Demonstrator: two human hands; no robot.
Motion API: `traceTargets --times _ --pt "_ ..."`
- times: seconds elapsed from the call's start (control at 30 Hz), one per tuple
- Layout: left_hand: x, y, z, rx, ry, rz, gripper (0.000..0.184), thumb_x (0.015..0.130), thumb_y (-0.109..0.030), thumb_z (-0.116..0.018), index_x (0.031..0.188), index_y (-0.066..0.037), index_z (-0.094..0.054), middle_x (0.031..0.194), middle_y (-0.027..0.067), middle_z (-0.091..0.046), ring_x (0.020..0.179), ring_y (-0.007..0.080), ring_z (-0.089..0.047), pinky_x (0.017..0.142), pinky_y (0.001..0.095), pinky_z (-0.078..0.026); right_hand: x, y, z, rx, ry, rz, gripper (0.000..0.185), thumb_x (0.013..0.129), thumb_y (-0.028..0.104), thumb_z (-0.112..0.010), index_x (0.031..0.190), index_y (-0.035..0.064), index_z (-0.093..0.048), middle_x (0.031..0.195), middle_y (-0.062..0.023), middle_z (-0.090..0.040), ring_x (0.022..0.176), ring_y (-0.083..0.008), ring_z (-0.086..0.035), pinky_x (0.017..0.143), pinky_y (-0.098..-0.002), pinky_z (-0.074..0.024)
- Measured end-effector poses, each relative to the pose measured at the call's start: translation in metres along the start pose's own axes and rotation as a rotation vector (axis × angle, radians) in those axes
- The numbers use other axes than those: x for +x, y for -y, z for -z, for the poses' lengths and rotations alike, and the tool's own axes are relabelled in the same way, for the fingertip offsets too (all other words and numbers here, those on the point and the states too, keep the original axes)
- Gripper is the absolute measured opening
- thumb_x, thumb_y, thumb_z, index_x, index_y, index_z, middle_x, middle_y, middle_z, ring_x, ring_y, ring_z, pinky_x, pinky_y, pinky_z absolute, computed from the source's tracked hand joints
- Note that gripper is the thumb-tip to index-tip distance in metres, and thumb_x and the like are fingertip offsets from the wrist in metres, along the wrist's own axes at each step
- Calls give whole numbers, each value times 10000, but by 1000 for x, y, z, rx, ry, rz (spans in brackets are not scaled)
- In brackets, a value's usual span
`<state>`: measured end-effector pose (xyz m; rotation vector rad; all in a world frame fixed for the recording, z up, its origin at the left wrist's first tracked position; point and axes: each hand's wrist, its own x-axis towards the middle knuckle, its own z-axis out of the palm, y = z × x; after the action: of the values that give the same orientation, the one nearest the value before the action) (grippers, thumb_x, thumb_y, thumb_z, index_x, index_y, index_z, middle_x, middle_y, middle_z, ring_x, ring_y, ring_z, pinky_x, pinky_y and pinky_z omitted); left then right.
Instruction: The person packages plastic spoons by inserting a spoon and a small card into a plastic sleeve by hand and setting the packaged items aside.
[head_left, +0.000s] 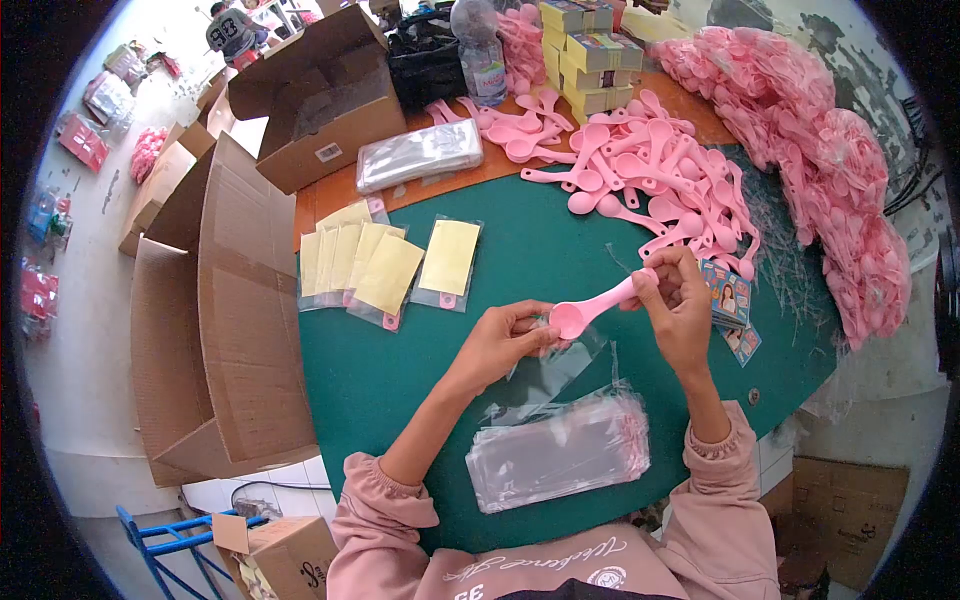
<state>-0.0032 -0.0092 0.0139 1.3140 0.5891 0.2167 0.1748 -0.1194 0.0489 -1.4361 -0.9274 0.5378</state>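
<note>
A pink plastic spoon [602,303] is held level above the green tabletop. My right hand [676,298] pinches the end of its handle. At the bowl end, my left hand [515,338] has its fingers closed on the edge of a clear plastic bag [562,368], which hangs below the spoon. Whether the bowl sits inside the bag's mouth or only against it, I cannot tell. Just below lies a stack of clear plastic bags [550,455]. Beside my right hand are small printed cards [728,297], partly covered by that hand.
Loose pink spoons [650,165] are heaped at the back. Filled bags with yellow cards [388,275] lie at left, near a bundle of clear bags [420,155]. Open cardboard boxes [250,310] border the left edge; bagged spoons [800,150] line the right. Another person [233,35] is far back.
</note>
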Motion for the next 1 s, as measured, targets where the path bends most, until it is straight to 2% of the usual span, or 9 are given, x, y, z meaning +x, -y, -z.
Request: traceTargets --times 0.4,0.47,0.57,0.63,0.67,0.73,0.83,0.93,1.0 --pt "0 3 -13 33 -8 -154 286 887 -189 -523 1090 7 -571 869 55 -626 765 79 -553 729 221 -453 -5 -2 -10 86 131 -48 191 809 14 -584 945 2 -450 756 -71 -592 674 -128 -614 577 -237 -528" --pt "0 3 0 6 185 101 311 917 -237 -465 1067 10 -582 874 59 -632 798 87 -556 745 228 -450 -5 -2 -10 144 101 -46 210 807 11 -587 957 3 -440 760 -71 -592 672 -131 -616 576 -234 -527" --pt "-4 -11 3 81 227 -28 344 930 -268 -432 1036 17 -593 881 61 -635 791 85 -554 730 228 -454 -4 -5 -8 39 67 29 230 826 54 -590 976 12 -420 765 -78 -593 667 -128 -610 576 -228 -514" --pt "-3 -13 1 68 204 -56 345 931 -266 -429 1035 20 -591 876 63 -635 778 85 -557 724 229 -456 -5 -8 -7 158 135 88 249 877 215 -545 983 10 -452 874 -102 -594 752 -125 -601 604 -228 -497" --pt "-2 -14 0 53 181 -86 346 933 -264 -426 1034 24 -590 870 65 -636 765 85 -559 717 231 -457 -5 -8 -5 158 136 88 249 877 215 -545 983 10 -452 874 -102 -594 752 -125 -601 604 -228 -497" --pt "0 -14 -4 -6 169 -73 351 935 -265 -421 1037 26 -587 868 69 -636 760 87 -565 712 227 -458 -5 -7 -3 97 228 157 454 904 438 -400 986 15 -542 1008 -127 -565 911 -167 -563 726 -302 -477" --pt "2 -22 -5 61 140 -53 358 939 -267 -411 1043 29 -582 868 77 -636 764 92 -577 706 220 -460 -2 -3 -8 -138 479 326 630 889 555 -265 962 46 -627 1119 -137 -526 1026 -241 -502 847 -374 -417" --pt "3 -23 -4 81 126 -79 357 943 -264 -394 1044 26 -577 888 91 -635 801 116 -591 717 230 -472 -5 0 -7 -181 503 348 667 876 586 -227 949 82 -657 1156 -149 -514 1043 -300 -472 904 -398 -366" --pt "4 -23 -3 -22 131 -110 355 946 -260 -382 1043 24 -573 906 102 -635 829 136 -599 727 244 -482 6 10 22 -187 448 225 542 886 517 -344 957 77 -652 1187 -160 -496 1034 -293 -480 897 -372 -378"
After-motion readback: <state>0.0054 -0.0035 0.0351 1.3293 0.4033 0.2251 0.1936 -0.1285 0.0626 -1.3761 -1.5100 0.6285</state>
